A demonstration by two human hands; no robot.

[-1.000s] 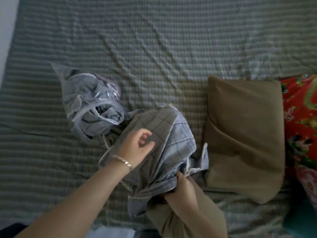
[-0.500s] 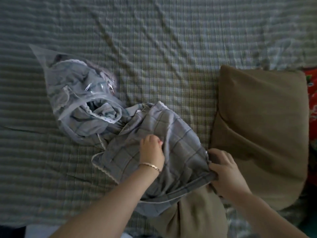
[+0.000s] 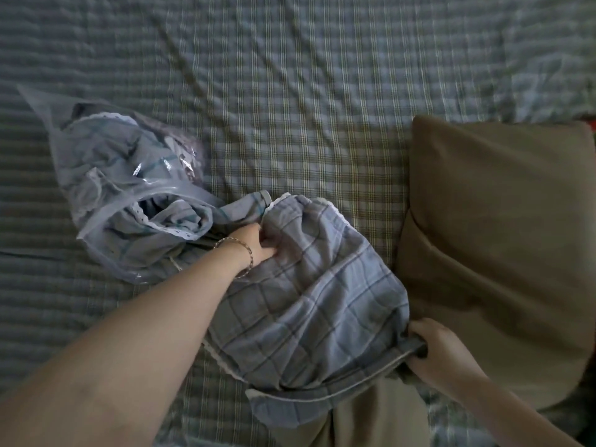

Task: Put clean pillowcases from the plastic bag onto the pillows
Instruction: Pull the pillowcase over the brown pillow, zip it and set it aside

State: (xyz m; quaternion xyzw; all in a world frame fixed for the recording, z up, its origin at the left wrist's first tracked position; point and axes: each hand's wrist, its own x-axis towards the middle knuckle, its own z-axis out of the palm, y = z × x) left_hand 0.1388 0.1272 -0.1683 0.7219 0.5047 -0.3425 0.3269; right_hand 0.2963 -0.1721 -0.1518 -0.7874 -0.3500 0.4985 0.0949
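A blue checked pillowcase (image 3: 309, 301) lies bunched over the upper part of a brown pillow (image 3: 377, 417) whose lower end sticks out near me. My left hand (image 3: 258, 245), with a bracelet at the wrist, grips the cloth at the pillowcase's far end. My right hand (image 3: 435, 353) grips the pillowcase's grey hem at the right. A clear plastic bag (image 3: 106, 175) with more blue checked cloth inside lies open at the left. A second bare brown pillow (image 3: 503, 246) lies at the right.
Everything lies on a bed covered by a green and grey checked sheet (image 3: 306, 91), wrinkled across the middle. A sliver of red cloth (image 3: 590, 119) shows at the right edge beyond the second pillow.
My left hand has moved up along the pillowcase to its far end near the bag. My right hand has shifted down and right with the hem. The pillowcase is spread wider.
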